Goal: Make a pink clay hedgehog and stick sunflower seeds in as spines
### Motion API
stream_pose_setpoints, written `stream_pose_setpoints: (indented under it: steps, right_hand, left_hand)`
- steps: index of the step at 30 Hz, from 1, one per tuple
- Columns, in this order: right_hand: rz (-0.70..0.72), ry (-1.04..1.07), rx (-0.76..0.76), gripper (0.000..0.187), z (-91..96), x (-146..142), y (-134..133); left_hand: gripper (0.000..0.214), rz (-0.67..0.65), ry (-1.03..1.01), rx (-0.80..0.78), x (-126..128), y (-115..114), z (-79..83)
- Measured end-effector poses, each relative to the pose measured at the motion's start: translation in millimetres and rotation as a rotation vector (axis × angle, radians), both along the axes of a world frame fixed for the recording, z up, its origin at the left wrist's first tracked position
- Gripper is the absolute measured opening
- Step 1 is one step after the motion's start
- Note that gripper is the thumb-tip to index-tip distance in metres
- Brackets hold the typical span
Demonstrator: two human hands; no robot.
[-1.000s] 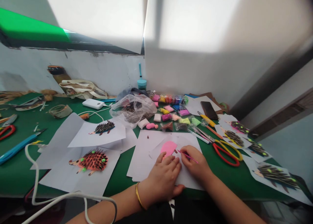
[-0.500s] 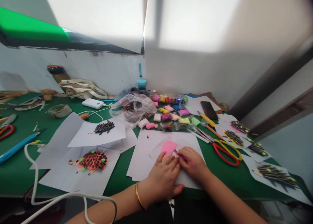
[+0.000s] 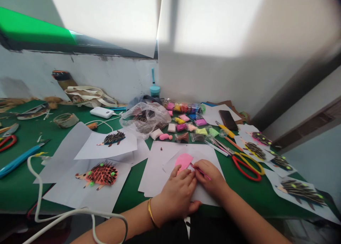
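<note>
A flat pink clay shape (image 3: 183, 160) lies on white paper (image 3: 157, 169) near the table's front edge. My left hand (image 3: 177, 196) rests on the paper just below the shape, fingers curled and pressing its lower edge. My right hand (image 3: 210, 178) pinches a thin pink tool (image 3: 201, 171), whose tip touches the shape's right side. The two hands touch each other.
On the green table (image 3: 16, 190), red scissors (image 3: 246, 165) lie right of the paper and finished hedgehog pictures (image 3: 101, 174) lie left and right. Coloured clay packets (image 3: 186, 125), a plastic bag (image 3: 145, 119), a black phone (image 3: 227, 119) and a white power bank (image 3: 101, 112) sit behind. A white cable (image 3: 39, 201) loops at the front left.
My right hand has drawn in towards the left hand, and the pink tool now lies flatter with its tip at the clay shape. The left hand has stayed put.
</note>
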State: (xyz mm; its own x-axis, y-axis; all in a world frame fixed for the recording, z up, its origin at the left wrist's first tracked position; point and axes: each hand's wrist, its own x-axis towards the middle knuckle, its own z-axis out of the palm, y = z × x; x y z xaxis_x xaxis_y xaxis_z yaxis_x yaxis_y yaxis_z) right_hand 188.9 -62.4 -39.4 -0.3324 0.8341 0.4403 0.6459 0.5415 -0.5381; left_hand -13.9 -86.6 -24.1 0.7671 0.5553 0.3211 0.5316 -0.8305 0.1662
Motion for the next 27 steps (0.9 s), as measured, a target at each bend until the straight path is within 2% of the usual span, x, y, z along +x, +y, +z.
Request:
stream_pose_setpoints:
  steps: [13, 20, 27]
  right_hand:
    - [-0.031, -0.008, 0.008, 0.014, -1.0, -1.6, 1.4]
    - [-0.038, 0.013, -0.034, 0.011, -1.2, -0.7, 2.0]
    - [-0.163, 0.108, -0.124, 0.012, 0.8, 0.2, 2.6]
  left_hand:
    - [0.067, -0.002, 0.009, -0.025, -0.1, -0.5, 0.4]
    - [0.066, 0.001, 0.003, -0.021, -0.3, -0.7, 1.4]
    - [0.066, -0.009, 0.004, -0.032, -1.1, 0.2, 0.2]
